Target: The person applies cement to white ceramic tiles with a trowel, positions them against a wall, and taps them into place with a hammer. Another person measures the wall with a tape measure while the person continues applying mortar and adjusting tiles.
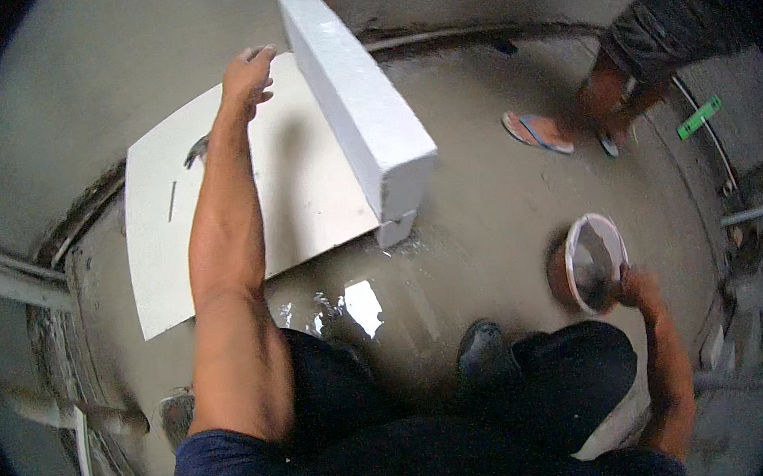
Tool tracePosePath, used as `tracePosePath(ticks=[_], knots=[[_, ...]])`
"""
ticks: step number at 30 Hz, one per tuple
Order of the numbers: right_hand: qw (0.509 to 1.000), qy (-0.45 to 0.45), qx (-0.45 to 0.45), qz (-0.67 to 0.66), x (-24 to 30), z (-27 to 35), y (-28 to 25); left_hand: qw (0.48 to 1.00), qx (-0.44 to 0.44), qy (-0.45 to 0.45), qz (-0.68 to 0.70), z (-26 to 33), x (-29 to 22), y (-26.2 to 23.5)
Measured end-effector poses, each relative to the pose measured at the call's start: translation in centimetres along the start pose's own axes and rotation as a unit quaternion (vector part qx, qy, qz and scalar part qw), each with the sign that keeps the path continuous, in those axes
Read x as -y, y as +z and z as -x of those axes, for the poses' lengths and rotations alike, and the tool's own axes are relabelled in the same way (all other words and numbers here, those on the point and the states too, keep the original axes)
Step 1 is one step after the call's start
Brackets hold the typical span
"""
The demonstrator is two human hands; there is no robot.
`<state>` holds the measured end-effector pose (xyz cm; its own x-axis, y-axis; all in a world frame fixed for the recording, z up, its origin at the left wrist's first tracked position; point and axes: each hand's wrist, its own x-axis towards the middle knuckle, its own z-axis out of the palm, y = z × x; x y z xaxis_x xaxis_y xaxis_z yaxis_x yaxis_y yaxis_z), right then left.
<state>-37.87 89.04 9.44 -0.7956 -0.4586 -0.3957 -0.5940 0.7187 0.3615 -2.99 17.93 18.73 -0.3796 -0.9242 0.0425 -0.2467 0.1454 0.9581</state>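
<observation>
1. Head view: the left hand (248, 77) reaches far out, palm down, fingers loosely curled on the far edge of a white tile (302, 190); whether it grips the edge or only rests there cannot be told.
2. The tile lies flat on the wet grey floor (480, 200), far left of the person's knees, with a thin dark mark near its left side.
3. A white block (358, 101) stands on the tile's right edge, long and tilted, running from far to near just right of the left hand.
4. The right hand (636, 287) is closed on the rim of a small white bowl (594, 260) with grey mortar in it, held tipped at the near right.
5. A dark shoe (482, 350) is planted on the wet floor between the knees, near a bright puddle (361, 305).
6. At the far right another person's foot in a sandal (536, 132) stands on the floor, with a green level (699, 117) beyond it.
</observation>
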Motion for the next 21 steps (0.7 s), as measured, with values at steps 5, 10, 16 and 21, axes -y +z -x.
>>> tracePosePath(ticks=[5,10,16,21], knots=[[1.000,0.012,-0.011,0.016,-0.4,1.8,-1.6,0.990,0.092,-0.090,-0.048,1.1,-0.1,4.4],[0.996,0.059,0.046,-0.041,-0.8,0.9,1.0,0.976,0.187,-0.107,-0.020,1.2,0.5,5.6],[0.996,0.054,-0.059,-0.027,-0.8,-1.3,4.0,0.964,0.221,-0.146,0.027,1.1,0.1,6.1],[0.994,0.061,-0.010,-0.094,0.1,-3.3,5.4,0.960,0.233,-0.152,0.030,0.6,1.0,6.3]])
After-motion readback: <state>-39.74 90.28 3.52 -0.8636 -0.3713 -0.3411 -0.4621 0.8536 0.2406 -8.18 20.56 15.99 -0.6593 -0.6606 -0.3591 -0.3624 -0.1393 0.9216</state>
